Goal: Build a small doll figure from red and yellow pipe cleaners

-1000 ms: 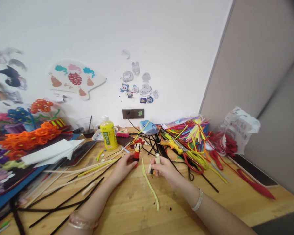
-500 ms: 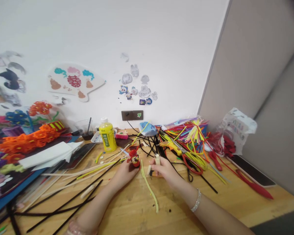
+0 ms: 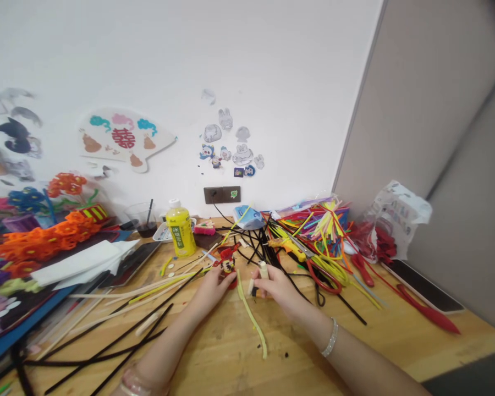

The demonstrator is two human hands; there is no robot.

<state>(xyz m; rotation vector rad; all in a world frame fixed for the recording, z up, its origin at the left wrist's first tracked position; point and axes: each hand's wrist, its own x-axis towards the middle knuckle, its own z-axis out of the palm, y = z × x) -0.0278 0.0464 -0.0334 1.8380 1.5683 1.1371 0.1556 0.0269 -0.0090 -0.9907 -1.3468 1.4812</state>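
My left hand (image 3: 214, 285) is closed on a small red figurine (image 3: 228, 263) with a pale, dark-marked face, which stands up past the fingertips. In my right hand (image 3: 277, 286) the fingers are wrapped round a short cream-coloured tube (image 3: 263, 269), its upper end showing above the hand. A second cream piece (image 3: 251, 286) with a dark end shows at the fingertips; whether both belong to one object I cannot tell. Between the hands a pale yellow pipe cleaner (image 3: 253, 320) lies curved on the wooden table (image 3: 223, 357).
Black pipe cleaners (image 3: 119, 330) lie at left, near a yellow drink bottle (image 3: 180, 230). Scissors (image 3: 328, 280), a yellow-handled tool (image 3: 293, 250) and heaped coloured pipe cleaners (image 3: 332, 220) are at right. A phone (image 3: 427, 289) rests by the right edge; orange fuzzy flowers (image 3: 45, 236) stand left.
My left hand has shifted and turned the red figurine slightly, with its fingers now higher around it. The right hand with the cream tube has barely moved.
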